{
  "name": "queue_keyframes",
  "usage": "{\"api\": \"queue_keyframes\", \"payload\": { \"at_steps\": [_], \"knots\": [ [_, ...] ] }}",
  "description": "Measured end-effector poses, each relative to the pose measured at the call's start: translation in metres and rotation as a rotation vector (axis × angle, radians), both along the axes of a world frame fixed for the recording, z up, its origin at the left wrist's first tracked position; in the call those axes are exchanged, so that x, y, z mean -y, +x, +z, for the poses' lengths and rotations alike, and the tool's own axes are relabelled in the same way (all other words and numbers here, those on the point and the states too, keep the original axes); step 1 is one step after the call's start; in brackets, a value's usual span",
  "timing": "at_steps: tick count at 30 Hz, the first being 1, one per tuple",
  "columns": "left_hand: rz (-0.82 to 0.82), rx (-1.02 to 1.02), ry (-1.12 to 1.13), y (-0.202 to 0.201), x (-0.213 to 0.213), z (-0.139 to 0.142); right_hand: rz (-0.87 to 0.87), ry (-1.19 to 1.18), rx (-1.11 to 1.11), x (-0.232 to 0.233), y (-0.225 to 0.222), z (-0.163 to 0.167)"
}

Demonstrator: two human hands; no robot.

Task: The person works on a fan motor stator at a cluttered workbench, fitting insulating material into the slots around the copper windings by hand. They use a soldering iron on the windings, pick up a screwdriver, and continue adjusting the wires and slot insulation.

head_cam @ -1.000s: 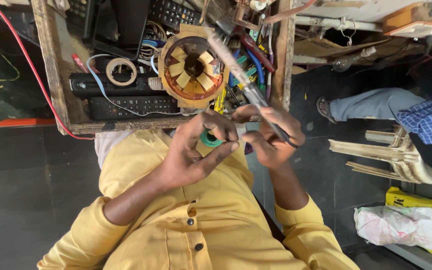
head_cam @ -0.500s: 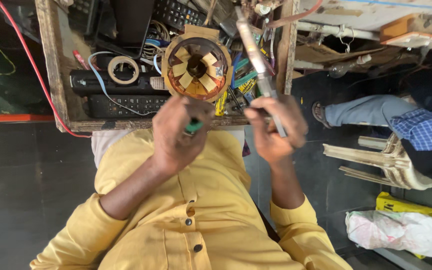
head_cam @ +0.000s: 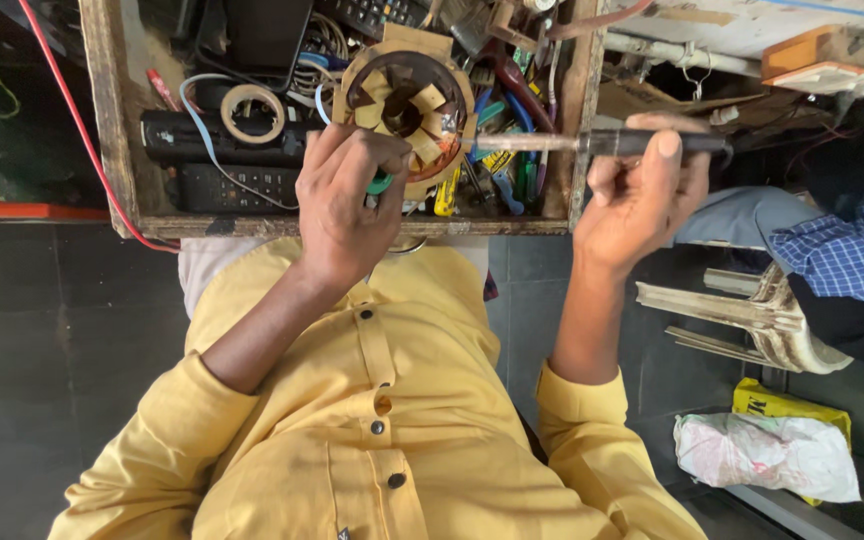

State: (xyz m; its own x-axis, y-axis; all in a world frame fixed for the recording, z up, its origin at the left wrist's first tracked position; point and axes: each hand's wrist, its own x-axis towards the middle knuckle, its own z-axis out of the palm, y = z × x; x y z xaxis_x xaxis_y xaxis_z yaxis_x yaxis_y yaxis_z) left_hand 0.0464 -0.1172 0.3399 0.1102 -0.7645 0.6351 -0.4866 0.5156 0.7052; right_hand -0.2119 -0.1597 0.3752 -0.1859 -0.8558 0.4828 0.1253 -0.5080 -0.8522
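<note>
Apparently mid-job: left hand grips green-handled tool at motor stator; right hand holds soldering iron aside; nothing looks finished.

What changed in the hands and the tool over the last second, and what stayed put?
The hands came apart: the right hand swung its soldering iron out to the right, from slanted to level, off the motor stator. The left hand rose to the stator's edge, keeping its small green piece. Stator, tape roll and remote stayed in the wooden tray.
</note>
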Motion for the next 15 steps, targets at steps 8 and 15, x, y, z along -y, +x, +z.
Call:
{"api": "queue_keyframes", "payload": {
  "at_steps": [8,15],
  "knots": [
    [-0.014,0.039,0.001,0.0019,-0.0057,-0.0020,-0.033,0.043,-0.043,-0.0025,0.0102,-0.0005],
    [-0.014,0.058,0.013,-0.0019,-0.0060,-0.0035,-0.001,0.019,-0.071,-0.0013,0.0068,-0.0031]
  ]
}}
